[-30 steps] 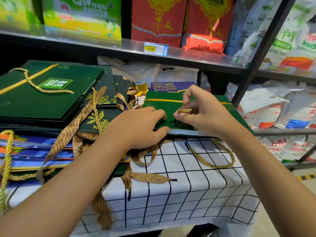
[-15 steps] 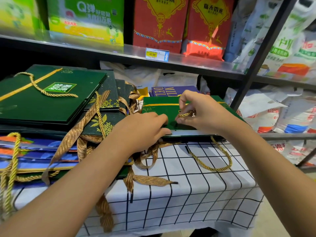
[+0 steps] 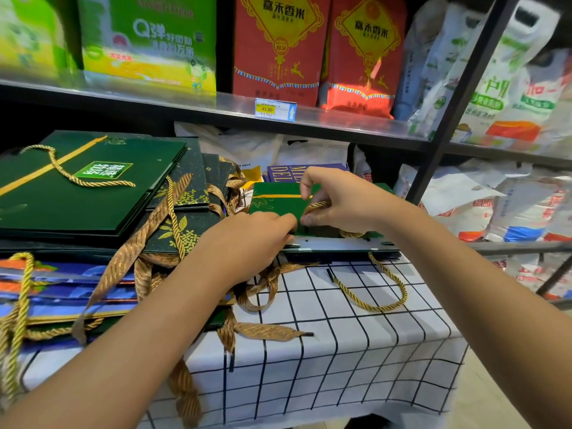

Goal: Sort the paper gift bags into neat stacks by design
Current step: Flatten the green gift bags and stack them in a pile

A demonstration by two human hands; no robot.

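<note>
Right hand (image 3: 337,202) covers most of green bag (image 3: 275,204); purple bag (image 3: 286,174) lettering half hidden; upper-left boxes (image 3: 148,41) blurred, cropped.

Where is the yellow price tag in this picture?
In the head view the yellow price tag sits on the front edge of the metal shelf, centre top, just below the red rice bags.

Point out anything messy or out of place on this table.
The dark floral bags lie fanned and askew, not squared, their brown ribbon handles tangled and trailing over the blue bags and the checked tablecloth. One gold rope handle droops loose over the cloth.
</note>
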